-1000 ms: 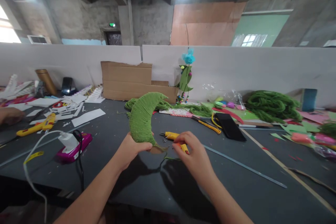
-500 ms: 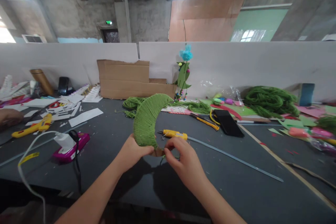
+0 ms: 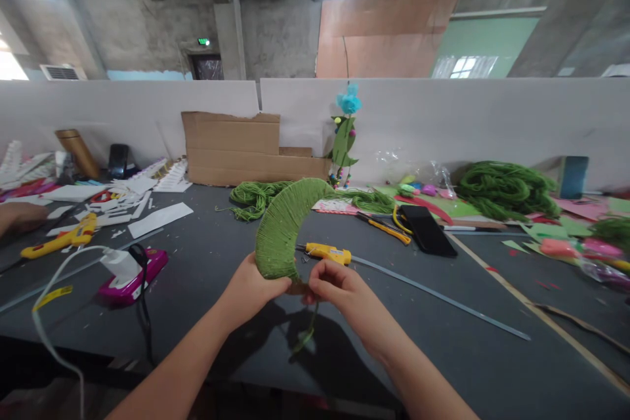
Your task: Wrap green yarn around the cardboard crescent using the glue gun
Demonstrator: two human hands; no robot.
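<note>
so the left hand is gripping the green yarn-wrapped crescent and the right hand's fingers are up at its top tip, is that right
Not quite: the right hand's fingers are at the lower end of the green yarn-wrapped crescent, not its top tip, as the head view shows. The left hand is indeed gripping it.

A craft workshop: concrete walls (image 3: 285,46), and a tabletop (image 3: 211,236) strewn with yarn (image 3: 506,190), paper scraps (image 3: 161,220) and a glue gun (image 3: 73,236).

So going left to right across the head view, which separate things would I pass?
Yellow glue gun → purple power strip → left hand → right hand → black phone → thin stick.
</note>
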